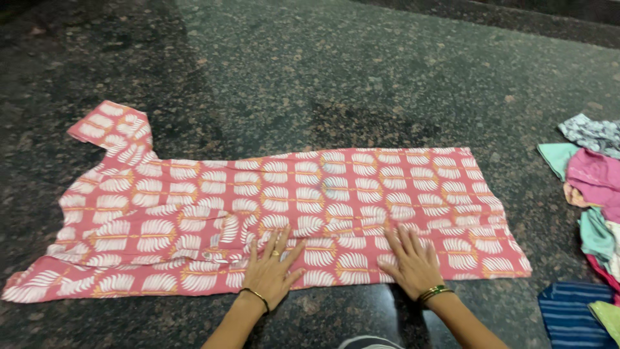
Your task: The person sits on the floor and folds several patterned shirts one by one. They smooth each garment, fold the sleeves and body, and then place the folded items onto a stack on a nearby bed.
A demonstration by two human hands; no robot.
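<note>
Two hands lie flat on a pink garment spread out on a dark speckled stone floor. The left hand rests palm down on the garment's near edge, a little left of its middle, fingers spread and holding nothing; it wears a ring and a thin dark bangle at the wrist. The right hand presses flat on the same near edge, further right, fingers also spread and gripping nothing, with green and gold bangles at its wrist. The two hands are near each other but apart.

The garment is patterned with white leaf shapes and orange lines. It stretches lengthwise across the floor from left to right. A short sleeve sticks out toward the far left, and the cloth at the left end shows some folds and creases, while the right end lies smooth with a straight hem.

Along the right edge of the view sits a pile of clothes in teal, pink and grey print, well apart from the garment. Just nearer lies a dark blue striped cloth.
</note>
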